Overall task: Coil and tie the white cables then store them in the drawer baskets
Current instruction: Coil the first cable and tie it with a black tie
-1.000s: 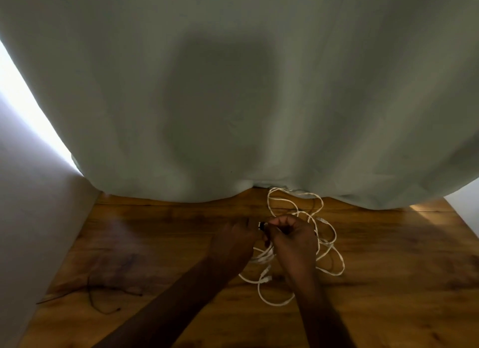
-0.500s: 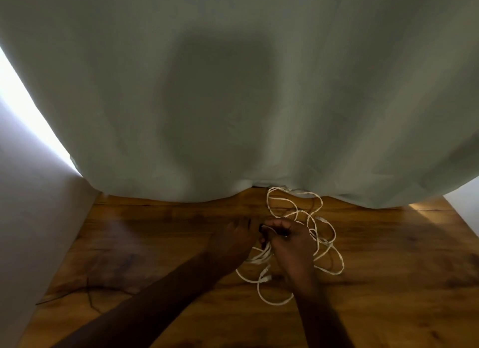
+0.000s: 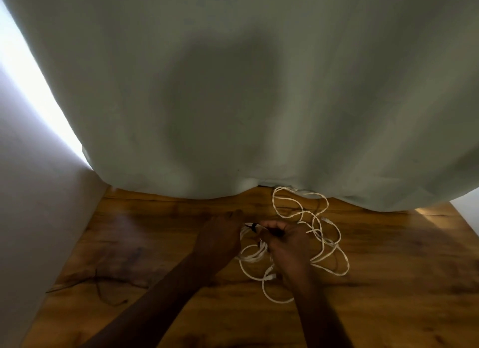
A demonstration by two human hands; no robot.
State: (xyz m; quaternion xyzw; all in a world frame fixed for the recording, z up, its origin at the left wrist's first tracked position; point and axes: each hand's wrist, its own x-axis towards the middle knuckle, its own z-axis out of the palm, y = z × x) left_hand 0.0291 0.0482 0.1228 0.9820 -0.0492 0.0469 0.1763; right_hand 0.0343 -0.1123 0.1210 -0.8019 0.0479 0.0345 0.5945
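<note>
White cables [image 3: 320, 233] sprawl loose on my wooden table [image 3: 388, 283], near the curtain [image 3: 233, 88]. My left hand [image 3: 220, 240] grips a coiled bundle [image 3: 252, 253] steady while my right hand [image 3: 286, 240] pinches a dark tie [image 3: 253, 227] at its top, likely to bind it.

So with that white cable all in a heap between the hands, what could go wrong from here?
Both the left hand and right hand work a small dark tie on one bundle, while the loose white cable sprawls in crossing loops on the wooden table; pulling could knot it. One far loop reaches the curtain hem and might snag there. In this dim light the tie may miss a strand.
</note>
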